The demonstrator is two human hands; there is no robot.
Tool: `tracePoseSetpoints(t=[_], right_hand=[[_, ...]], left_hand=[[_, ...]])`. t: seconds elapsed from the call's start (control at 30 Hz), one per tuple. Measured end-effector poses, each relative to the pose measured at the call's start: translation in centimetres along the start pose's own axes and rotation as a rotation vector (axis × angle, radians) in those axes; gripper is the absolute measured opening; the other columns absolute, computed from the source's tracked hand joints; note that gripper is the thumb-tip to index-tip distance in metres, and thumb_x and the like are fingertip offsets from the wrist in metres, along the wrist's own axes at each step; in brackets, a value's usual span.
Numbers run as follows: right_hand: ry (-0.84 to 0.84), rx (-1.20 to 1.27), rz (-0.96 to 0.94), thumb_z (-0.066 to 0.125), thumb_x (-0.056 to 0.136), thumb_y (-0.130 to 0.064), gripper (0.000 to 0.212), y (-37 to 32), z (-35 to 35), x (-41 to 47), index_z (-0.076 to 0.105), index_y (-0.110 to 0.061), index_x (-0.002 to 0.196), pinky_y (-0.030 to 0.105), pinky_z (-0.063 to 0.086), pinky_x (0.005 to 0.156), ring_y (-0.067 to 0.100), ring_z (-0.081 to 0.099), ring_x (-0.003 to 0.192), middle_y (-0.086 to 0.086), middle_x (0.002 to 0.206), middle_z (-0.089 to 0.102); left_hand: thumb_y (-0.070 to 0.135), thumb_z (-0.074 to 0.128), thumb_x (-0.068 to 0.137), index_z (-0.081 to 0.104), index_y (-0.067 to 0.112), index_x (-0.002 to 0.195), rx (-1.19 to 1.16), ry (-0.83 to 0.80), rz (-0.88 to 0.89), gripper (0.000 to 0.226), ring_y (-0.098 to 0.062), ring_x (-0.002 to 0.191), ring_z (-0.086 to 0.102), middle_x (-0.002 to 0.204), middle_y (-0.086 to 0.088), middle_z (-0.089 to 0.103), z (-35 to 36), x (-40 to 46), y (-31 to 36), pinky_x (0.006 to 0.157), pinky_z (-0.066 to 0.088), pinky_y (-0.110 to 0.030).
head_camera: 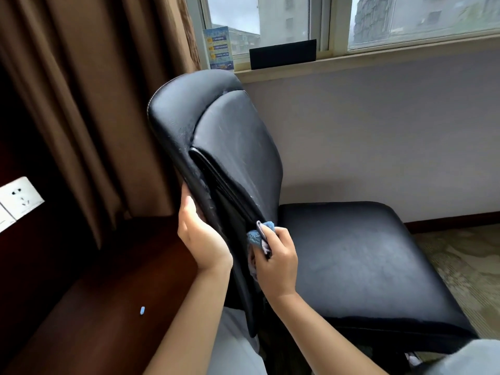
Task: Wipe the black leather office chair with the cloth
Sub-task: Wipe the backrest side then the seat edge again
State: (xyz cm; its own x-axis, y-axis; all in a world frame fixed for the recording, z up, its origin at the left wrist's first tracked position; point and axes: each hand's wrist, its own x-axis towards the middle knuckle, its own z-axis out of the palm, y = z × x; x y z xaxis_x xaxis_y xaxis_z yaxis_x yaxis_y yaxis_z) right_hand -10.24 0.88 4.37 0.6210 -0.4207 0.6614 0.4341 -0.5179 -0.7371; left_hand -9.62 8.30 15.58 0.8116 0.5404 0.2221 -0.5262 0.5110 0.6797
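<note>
The black leather office chair [232, 136] stands side-on in the middle, its backrest to the left and its seat [357, 255] stretching right. Pale streaks mark the backrest padding. My left hand [200, 234] grips the backrest's left edge low down, fingers wrapped behind it. My right hand [276, 261] holds a bunched blue cloth [257, 235] and presses it against the lower backrest, near the seam where back meets seat. Part of the cloth is hidden inside my fist.
A dark wooden desk top [108, 293] lies at the left with a small blue object [142, 310] on it. A white wall socket [19, 197] sits far left. Brown curtains [94, 104] hang behind the chair. A window sill [351, 60] and carpet [465, 269] lie beyond.
</note>
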Motion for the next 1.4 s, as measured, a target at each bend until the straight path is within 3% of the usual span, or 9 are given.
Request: tracePoseSetpoints(t=[0.13, 0.23, 0.37, 0.53, 0.77, 0.93, 1.1, 1.2, 1.4], right_hand=[[-0.007, 0.050, -0.119, 0.065, 0.081, -0.008, 0.032, -3.2, 0.6, 3.0, 0.068, -0.010, 0.112, 0.014, 0.043, 0.080, 0.016, 0.056, 0.084, -0.002, 0.093, 0.057], [-0.036, 0.077, -0.216, 0.068, 0.077, 0.002, 0.039, -6.2, 1.1, 5.5, 0.068, -0.010, 0.114, 0.024, 0.047, 0.078, 0.023, 0.059, 0.084, 0.003, 0.096, 0.059], [-0.080, 0.121, -0.259, 0.063, 0.077, -0.005, 0.041, -8.2, 1.5, 6.5, 0.066, -0.012, 0.117, 0.034, 0.052, 0.078, 0.025, 0.059, 0.086, 0.006, 0.098, 0.058], [-0.133, 0.079, -0.357, 0.064, 0.076, 0.002, 0.042, -6.9, 1.2, 4.2, 0.066, -0.010, 0.117, 0.025, 0.048, 0.074, 0.022, 0.057, 0.082, 0.007, 0.094, 0.058], [-0.217, -0.131, -0.229, 0.064, 0.076, 0.003, 0.030, -0.6, 0.3, -1.8, 0.069, -0.006, 0.104, 0.026, 0.047, 0.058, 0.020, 0.054, 0.072, 0.002, 0.084, 0.056], [-0.152, -0.039, -0.214, 0.066, 0.079, 0.000, 0.031, -3.6, 0.7, 0.1, 0.069, -0.009, 0.109, 0.026, 0.047, 0.061, 0.016, 0.053, 0.072, 0.000, 0.084, 0.056], [-0.029, 0.016, -0.312, 0.065, 0.076, 0.001, 0.041, -8.0, 1.8, 4.3, 0.069, -0.012, 0.114, 0.030, 0.051, 0.065, 0.022, 0.059, 0.075, 0.005, 0.089, 0.061], [-0.060, -0.043, -0.375, 0.061, 0.078, -0.001, 0.040, -6.2, 1.7, 3.5, 0.067, -0.012, 0.116, 0.026, 0.050, 0.062, 0.018, 0.057, 0.074, 0.003, 0.088, 0.061], [-0.133, -0.222, -0.385, 0.050, 0.081, -0.013, 0.031, -2.3, 0.5, -0.2, 0.071, -0.008, 0.102, 0.027, 0.048, 0.050, 0.016, 0.055, 0.066, 0.003, 0.081, 0.060]], left_hand=[[0.018, 0.034, 0.100, 0.059, 0.009, 0.126, 0.016, 0.017, -0.035, 0.037, -0.005, 0.110, 0.061, 0.118, 0.003, 0.066, 0.1, -0.1, 0.5, 0.094, 0.048, -0.019], [0.019, 0.034, 0.100, 0.067, 0.015, 0.107, 0.095, 0.030, -0.036, 0.034, -0.011, 0.109, 0.063, 0.114, -0.002, 0.068, -0.3, 0.2, 1.5, 0.099, 0.047, -0.028], [0.024, 0.031, 0.101, 0.069, 0.019, 0.094, 0.118, -0.009, -0.085, 0.038, -0.009, 0.103, 0.065, 0.103, 0.002, 0.072, -0.7, 0.5, 2.3, 0.090, 0.048, -0.022], [0.022, 0.030, 0.100, 0.069, 0.017, 0.097, 0.099, -0.042, -0.113, 0.040, -0.015, 0.108, 0.064, 0.110, -0.005, 0.070, -0.9, 0.6, 2.3, 0.098, 0.047, -0.030], [0.026, 0.028, 0.101, 0.065, 0.027, 0.100, 0.192, -0.027, -0.126, 0.036, 0.003, 0.103, 0.061, 0.101, 0.014, 0.067, -1.0, 0.2, 2.6, 0.092, 0.046, -0.020], [0.027, 0.029, 0.101, 0.067, 0.025, 0.097, 0.181, -0.034, -0.141, 0.039, 0.000, 0.102, 0.063, 0.101, 0.012, 0.070, -1.2, 0.4, 2.7, 0.087, 0.047, -0.018], [0.025, 0.031, 0.100, 0.070, 0.015, 0.093, 0.141, -0.038, -0.159, 0.041, -0.015, 0.102, 0.067, 0.101, -0.004, 0.073, -1.1, 1.0, 2.9, 0.095, 0.049, -0.030], [0.026, 0.029, 0.101, 0.069, 0.018, 0.089, 0.185, -0.028, -0.139, 0.043, -0.008, 0.094, 0.068, 0.085, 0.009, 0.074, -1.3, 1.4, 3.1, 0.083, 0.051, -0.021], [0.026, 0.030, 0.100, 0.069, 0.017, 0.097, 0.194, 0.000, -0.127, 0.040, -0.004, 0.096, 0.067, 0.095, 0.008, 0.072, -0.9, 0.8, 3.2, 0.081, 0.051, -0.016]])
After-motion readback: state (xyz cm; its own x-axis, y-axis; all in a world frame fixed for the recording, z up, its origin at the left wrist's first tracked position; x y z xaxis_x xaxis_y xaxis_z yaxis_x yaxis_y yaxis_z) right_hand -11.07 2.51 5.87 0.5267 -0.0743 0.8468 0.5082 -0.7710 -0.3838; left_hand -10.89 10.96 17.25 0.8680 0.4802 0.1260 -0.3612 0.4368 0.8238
